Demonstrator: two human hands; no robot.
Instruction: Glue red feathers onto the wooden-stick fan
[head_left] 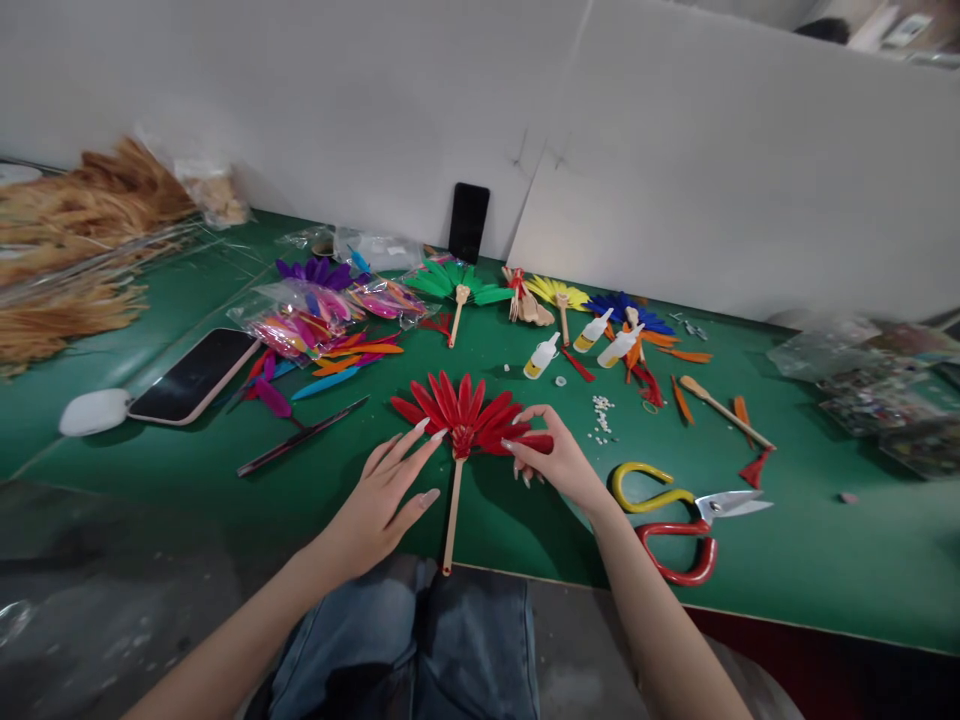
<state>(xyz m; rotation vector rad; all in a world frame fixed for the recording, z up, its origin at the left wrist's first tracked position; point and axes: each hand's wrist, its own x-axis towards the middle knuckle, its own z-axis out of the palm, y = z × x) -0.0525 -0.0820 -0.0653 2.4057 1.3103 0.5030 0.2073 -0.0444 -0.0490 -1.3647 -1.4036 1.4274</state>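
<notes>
A red feather fan (469,400) lies on the green table, its pale wooden handle (453,520) pointing toward me and reaching the table's front edge. My left hand (401,480) has its fingers spread, the fingertips resting at the left of the fan's base. At the fan's right side, my right hand (551,455) pinches a red feather (536,442) between thumb and fingers. Whether that feather's inner end is attached to the base cannot be made out. Large scissors (697,510) with one yellow and one red handle lie open beside my right forearm.
Green (461,285), yellow (559,292) and blue (630,312) fans lie behind. Small glue bottles (541,356) and white beads (601,418) are to the right. Tweezers (304,437), a phone (195,376) and bagged feathers (304,320) are to the left.
</notes>
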